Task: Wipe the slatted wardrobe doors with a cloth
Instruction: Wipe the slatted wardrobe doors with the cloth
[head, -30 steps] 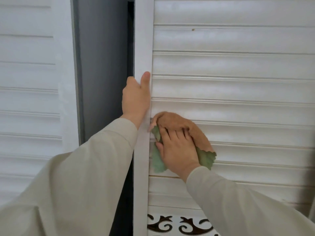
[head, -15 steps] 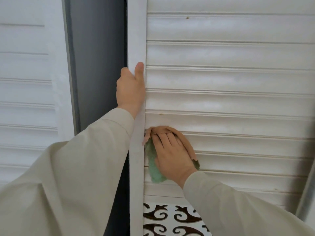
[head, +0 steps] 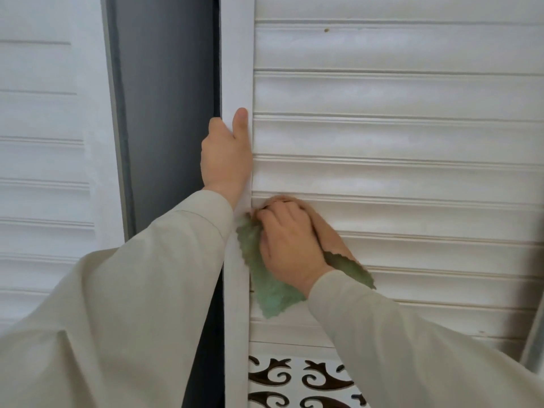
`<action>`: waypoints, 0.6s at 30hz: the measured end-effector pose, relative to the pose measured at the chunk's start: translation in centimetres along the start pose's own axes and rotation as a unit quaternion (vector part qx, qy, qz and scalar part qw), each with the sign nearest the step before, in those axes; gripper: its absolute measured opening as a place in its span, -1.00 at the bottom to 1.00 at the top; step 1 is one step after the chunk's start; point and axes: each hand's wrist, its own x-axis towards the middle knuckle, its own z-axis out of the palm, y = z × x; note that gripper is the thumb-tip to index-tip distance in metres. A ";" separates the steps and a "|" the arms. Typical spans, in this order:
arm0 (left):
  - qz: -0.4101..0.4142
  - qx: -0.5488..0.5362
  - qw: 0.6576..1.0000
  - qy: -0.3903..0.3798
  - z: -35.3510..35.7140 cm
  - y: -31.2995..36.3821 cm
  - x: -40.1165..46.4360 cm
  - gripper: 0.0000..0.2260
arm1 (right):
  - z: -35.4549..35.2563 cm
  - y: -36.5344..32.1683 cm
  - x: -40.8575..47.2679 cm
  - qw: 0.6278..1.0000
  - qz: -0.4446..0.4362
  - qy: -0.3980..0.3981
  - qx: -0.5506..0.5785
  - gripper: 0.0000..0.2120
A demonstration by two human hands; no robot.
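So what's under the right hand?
A green and tan cloth, pressed on the slats by the right hand. Cloth edges stick out left and right; the slat surface beneath is covered, so its state cannot be seen.

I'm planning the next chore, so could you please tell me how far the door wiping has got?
Done: cannot be judged; no slat looks visibly different. In hand: the right hand presses the green and tan cloth on a lower slat of the white slatted door while the left hand grips its edge. Left: presumably the other white door.
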 end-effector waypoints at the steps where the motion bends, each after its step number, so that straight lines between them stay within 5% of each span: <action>1: 0.001 0.000 1.000 -0.001 -0.1 -0.2 0.1 -0.51 | 0.7 -0.9 0.4 1.000 -0.015 -0.014 0.014 -0.82; 5: -0.002 0.007 1.000 -0.003 -0.8 -0.7 0.6 -0.51 | 1.3 0.0 0.5 1.000 -0.014 -0.011 -0.003 -0.89; 11: -0.002 0.010 1.000 0.007 -1.0 -1.0 0.6 -0.52 | 0.0 1.7 -1.4 0.982 0.130 0.081 -0.108 -0.89; 18: 0.000 0.012 1.000 0.002 -1.4 -1.0 0.5 -0.51 | 1.8 -1.0 -0.9 1.000 -0.002 0.015 0.000 -0.84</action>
